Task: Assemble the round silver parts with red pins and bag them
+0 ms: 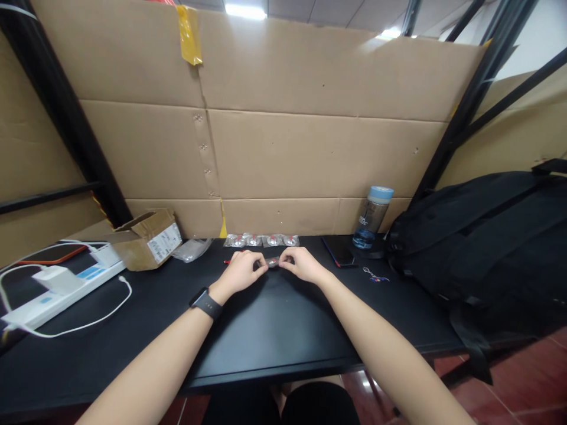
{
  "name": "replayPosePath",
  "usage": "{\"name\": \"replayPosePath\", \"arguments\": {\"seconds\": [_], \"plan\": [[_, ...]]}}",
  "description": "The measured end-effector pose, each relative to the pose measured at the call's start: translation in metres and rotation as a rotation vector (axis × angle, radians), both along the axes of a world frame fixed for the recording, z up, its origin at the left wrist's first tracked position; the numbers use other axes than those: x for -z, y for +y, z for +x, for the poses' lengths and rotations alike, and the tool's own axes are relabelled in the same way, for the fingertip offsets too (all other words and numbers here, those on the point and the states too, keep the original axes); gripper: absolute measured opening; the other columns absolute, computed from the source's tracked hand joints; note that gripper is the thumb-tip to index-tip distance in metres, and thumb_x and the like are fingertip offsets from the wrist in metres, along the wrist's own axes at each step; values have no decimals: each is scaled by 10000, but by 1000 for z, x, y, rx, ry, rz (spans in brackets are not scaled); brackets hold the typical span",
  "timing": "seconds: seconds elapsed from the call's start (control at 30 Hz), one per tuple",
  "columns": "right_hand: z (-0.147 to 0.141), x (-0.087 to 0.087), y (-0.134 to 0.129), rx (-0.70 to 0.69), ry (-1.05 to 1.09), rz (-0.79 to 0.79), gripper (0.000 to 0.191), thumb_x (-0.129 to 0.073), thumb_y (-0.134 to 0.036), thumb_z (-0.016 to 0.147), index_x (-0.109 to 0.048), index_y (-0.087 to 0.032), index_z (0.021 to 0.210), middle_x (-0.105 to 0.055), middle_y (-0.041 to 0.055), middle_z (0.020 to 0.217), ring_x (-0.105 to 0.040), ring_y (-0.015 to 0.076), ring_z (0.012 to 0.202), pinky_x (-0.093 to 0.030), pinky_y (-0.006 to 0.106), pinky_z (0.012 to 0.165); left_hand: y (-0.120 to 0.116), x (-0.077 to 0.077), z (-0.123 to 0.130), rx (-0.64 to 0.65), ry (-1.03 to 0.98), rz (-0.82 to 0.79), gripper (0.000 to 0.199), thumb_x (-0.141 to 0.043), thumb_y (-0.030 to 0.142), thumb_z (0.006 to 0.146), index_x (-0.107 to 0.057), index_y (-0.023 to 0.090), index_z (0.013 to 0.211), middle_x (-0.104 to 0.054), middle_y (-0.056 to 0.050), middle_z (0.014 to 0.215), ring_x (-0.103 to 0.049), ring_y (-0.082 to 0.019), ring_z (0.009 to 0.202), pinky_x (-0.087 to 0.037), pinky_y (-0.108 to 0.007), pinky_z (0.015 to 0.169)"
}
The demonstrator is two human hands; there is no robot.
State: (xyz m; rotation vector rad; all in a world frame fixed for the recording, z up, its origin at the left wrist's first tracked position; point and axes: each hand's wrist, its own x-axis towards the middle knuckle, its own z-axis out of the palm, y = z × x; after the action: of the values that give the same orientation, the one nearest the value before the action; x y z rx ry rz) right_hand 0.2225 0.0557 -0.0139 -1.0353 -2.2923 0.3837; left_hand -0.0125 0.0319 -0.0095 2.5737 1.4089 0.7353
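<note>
- The strip (pixel 62 302) lies at the far left, seemingly so its cables reach the table (pixel 274 319) without crossing the middle.
- The box (pixel 153 243) stands near the back board (pixel 274 159), flaps up, likely for easy reach inside; a clear bag (pixel 192 249) lies just beside it.
- The left hand (pixel 241 271) pinches one end of the small packet (pixel 272 262) between thumb and fingers.
- Four packets (pixel 253 240) lie in a row along the board, probably to leave elbow room in front.
- The packet is held low between both hands, perhaps for even control.
- The right hand (pixel 301 264) pinches its other end, fingertips closed.
- The phone (pixel 340 252), bottle (pixel 372 218) and backpack (pixel 482 248) sit rightward, apart from the fingers.
</note>
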Motion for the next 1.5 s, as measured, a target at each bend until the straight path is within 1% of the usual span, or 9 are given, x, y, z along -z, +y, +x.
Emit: {"name": "replayPosePath", "arguments": {"seconds": [0.23,0.4,0.6,0.77,0.87,1.03,1.13,1.27,1.5], "plan": [[1,-1,0,26,142,-163,110,-628,-180,891,-714,-187,959,-765,29,861,-708,158,814,-490,246,770,-3,-6,2,-115,-27,-68,194,-594,380,911,-733,247,887,-779,-16,909,-698,-234,885,-402,-366,906],[2,4,1,46,174,-265,333,-621,-137,852,-599,-209,1176,-771,-2,797,-721,155,752,-498,240,748,-3,-2,7,-184,22,-125,378,-492,473,957,-733,237,787,-769,-38,851,-683,-263,895,-378,-426,917],[-5,6,-4,162,42,-182,424,-621,-143,862,-537,-220,1271,-692,-53,680,-659,139,644,-467,231,716,0,10,14,-240,59,-75,423,-454,415,962,-689,198,686,-745,-90,933,-619,-299,1008,-365,-455,899],[-8,4,-7,170,-192,-15,218,-621,-170,890,-712,-257,1068,-679,15,908,-639,161,845,-446,246,760,-3,12,16,-259,90,20,309,-551,395,914,-673,195,713,-696,-102,975,-555,-307,1038,-352,-465,908],[-6,3,-6,122,-226,95,228,-588,-136,893,-772,-238,982,-651,64,1069,-602,199,1035,-452,283,873,-4,12,16,-209,58,42,135,-599,325,887,-694,229,894,-688,-80,1061,-535,-290,1080,-338,-452,929],[-2,2,-9,11,-306,54,363,-661,-118,793,-747,-252,1119,-683,63,1189,-579,249,1129,-423,367,977,-4,10,13,3,65,-4,302,-466,186,954,-730,302,1046,-719,-37,1149,-536,-255,1171,-296,-447,961],[-3,1,-12,10,-352,23,388,-701,-215,805,-714,-254,1190,-706,78,1216,-586,286,1162,-415,412,972,-6,8,13,11,71,-40,318,-428,266,996,-742,288,1044,-740,-52,1119,-560,-262,1158,-289,-456,965],[-7,-3,-13,55,-324,0,300,-541,-300,970,-706,-263,1218,-743,83,1186,-638,270,1156,-414,413,984,-8,9,12,10,66,-5,277,-579,458,929,-703,274,1095,-733,-68,1132,-574,-296,1129,-293,-460,966],[-7,-4,-8,88,-138,-72,308,-469,-352,1023,-744,-285,1143,-774,47,1127,-692,244,1104,-461,347,981,-3,13,14,-66,-16,6,178,-516,332,984,-670,269,1047,-755,-36,1036,-630,-255,1055,-313,-396,916]]}}
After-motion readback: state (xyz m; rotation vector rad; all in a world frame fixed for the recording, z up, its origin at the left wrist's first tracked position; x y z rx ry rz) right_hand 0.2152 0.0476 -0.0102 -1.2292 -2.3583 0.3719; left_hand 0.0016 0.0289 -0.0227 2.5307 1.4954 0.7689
